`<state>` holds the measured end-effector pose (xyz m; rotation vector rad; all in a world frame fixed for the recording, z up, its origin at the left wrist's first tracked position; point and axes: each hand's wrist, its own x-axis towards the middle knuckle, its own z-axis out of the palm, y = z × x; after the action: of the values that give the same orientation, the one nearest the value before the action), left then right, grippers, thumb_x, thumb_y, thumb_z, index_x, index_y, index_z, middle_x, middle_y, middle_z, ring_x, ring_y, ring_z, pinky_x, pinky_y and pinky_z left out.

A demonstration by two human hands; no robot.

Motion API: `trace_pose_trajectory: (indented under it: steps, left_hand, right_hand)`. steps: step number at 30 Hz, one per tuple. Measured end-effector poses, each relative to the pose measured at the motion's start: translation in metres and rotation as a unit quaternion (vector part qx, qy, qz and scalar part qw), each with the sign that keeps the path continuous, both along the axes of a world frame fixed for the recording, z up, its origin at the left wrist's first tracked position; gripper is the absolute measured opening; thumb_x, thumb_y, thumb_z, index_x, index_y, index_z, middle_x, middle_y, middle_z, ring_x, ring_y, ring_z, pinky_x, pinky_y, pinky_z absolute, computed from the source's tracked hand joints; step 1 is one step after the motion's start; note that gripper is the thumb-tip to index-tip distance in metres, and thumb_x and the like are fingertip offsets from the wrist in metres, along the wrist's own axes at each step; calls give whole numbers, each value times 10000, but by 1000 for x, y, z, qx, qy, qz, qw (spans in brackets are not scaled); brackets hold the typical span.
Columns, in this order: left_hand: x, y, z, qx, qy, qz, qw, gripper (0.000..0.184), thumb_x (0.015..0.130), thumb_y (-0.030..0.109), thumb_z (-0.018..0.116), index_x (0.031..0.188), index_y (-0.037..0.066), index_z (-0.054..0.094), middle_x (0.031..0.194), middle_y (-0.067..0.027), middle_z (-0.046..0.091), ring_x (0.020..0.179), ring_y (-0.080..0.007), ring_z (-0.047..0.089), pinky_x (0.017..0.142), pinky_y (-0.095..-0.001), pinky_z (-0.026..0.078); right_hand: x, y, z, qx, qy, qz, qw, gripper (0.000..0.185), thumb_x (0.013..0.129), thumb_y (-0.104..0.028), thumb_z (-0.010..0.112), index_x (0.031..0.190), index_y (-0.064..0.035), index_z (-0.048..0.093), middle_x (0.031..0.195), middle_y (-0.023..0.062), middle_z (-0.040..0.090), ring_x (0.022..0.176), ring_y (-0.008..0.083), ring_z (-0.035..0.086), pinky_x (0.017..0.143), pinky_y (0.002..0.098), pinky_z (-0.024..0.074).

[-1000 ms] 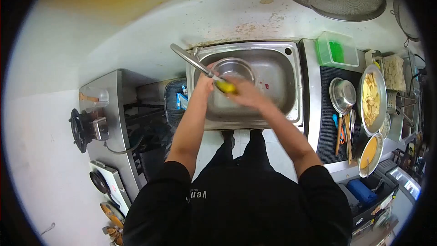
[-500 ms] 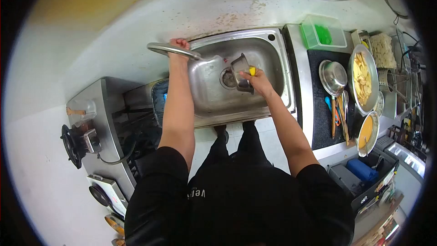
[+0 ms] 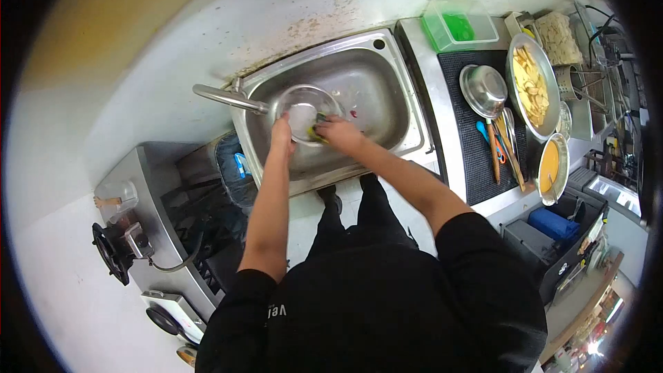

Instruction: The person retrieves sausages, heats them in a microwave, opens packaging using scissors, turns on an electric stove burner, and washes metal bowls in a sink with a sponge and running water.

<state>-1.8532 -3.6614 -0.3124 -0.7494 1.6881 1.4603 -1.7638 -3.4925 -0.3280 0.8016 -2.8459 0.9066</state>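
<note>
Inside the steel sink (image 3: 376, 139) is a round metal bowl (image 3: 304, 100), its open side facing up. My left hand (image 3: 282, 131) grips the bowl's near left rim. A yellow and dark green sponge (image 3: 315, 128) is pressed to the bowl's near right inner side by my right hand (image 3: 337, 132), fingers closed on it. Over the sink's left edge reaches the faucet (image 3: 231, 99), its spout end close to the bowl. A small red scrap (image 3: 353, 114) lies in the sink right of the bowl.
On the right counter, a black mat (image 3: 476, 159) bears an upturned metal bowl (image 3: 483, 88) and utensils. Beyond are a green-tinted container (image 3: 442, 38), a bowl of pale slices (image 3: 530, 86) and a bowl of orange liquid (image 3: 549, 167). A burner (image 3: 110, 252) is at left.
My left hand has come down from the faucet to the bowl. The bowl, earlier tilted in my right hand, now sits upright further left, with the sponge in it. The view has shifted.
</note>
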Motion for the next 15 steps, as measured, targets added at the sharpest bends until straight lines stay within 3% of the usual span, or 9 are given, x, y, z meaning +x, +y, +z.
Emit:
trace_pose_trajectory:
  steps: [2, 3, 4, 6, 8, 9, 11, 12, 15]
  left_hand:
    - [-2, -4, -99, -77, 168, 99, 978, 442, 927, 352, 491, 1152, -25, 543, 1019, -157, 624, 974, -263, 605, 772, -420, 502]
    - [-12, -14, -90, -65, 153, 91, 982, 430, 925, 341, 501, 1156, -19, 543, 1010, -157, 626, 942, -253, 604, 754, -411, 497]
    - [-24, -25, -46, -17, 80, 42, 996, 419, 923, 330, 510, 1161, -12, 543, 1001, -157, 629, 909, -243, 604, 736, -401, 492]
    - [-45, -36, 27, 23, -41, -82, 995, 399, 918, 309, 530, 1171, 1, 543, 983, -157, 634, 844, -223, 604, 700, -382, 482]
    - [-14, -15, 31, -18, 22, -87, 996, 372, 913, 299, 535, 1138, 3, 557, 984, -146, 636, 749, -249, 607, 670, -382, 491]
    - [7, -2, 8, -75, 129, -8, 989, 354, 917, 287, 526, 1129, 5, 555, 988, -136, 639, 736, -254, 621, 657, -382, 507]
    - [7, -14, -61, 6, 55, 124, 991, 366, 923, 267, 512, 1166, -7, 521, 994, -126, 639, 767, -252, 637, 688, -375, 528]
    - [-2, -26, -40, 6, 52, 123, 991, 366, 923, 267, 512, 1166, -7, 521, 994, -126, 639, 767, -252, 637, 688, -375, 528]
    - [-23, -45, 38, -42, 35, -71, 996, 383, 919, 280, 523, 1154, -20, 547, 978, -129, 629, 787, -261, 608, 762, -383, 492]
  right_hand:
    - [-17, -59, -5, -74, -280, -175, 941, 475, 693, -6, 612, 1159, -86, 582, 1126, 119, 625, 1046, 327, 575, 898, 393, 475]
    - [-8, -66, 41, -159, -244, -219, 932, 462, 702, -37, 625, 1159, -95, 591, 1124, 103, 628, 1044, 308, 575, 890, 380, 481]
    - [-1, -59, 29, -160, -249, -219, 930, 462, 702, -37, 625, 1159, -95, 591, 1124, 103, 628, 1044, 308, 575, 890, 380, 481]
    - [14, -26, -7, -79, -18, 14, 997, 407, 735, -27, 619, 1139, -75, 592, 1057, 167, 639, 941, 346, 613, 830, 426, 494]
    - [-4, -10, 9, -33, -82, 60, 994, 408, 740, -23, 598, 1145, -73, 588, 1048, 183, 636, 925, 353, 622, 826, 436, 490]
    - [-15, -26, 14, -23, -175, -15, 984, 432, 721, -49, 619, 1151, -87, 592, 1060, 142, 643, 967, 317, 614, 845, 413, 489]
    - [-28, -65, 28, -15, -279, -148, 949, 469, 696, -87, 639, 1162, -109, 598, 1078, 90, 650, 1055, 266, 586, 880, 374, 482]
    - [-20, -60, 20, -15, -282, -149, 948, 469, 696, -87, 639, 1162, -109, 598, 1078, 90, 650, 1055, 266, 586, 880, 374, 482]
    - [1, -18, -12, -59, 4, 78, 995, 488, 718, -73, 611, 1203, -104, 568, 1059, 171, 643, 992, 336, 603, 872, 408, 478]
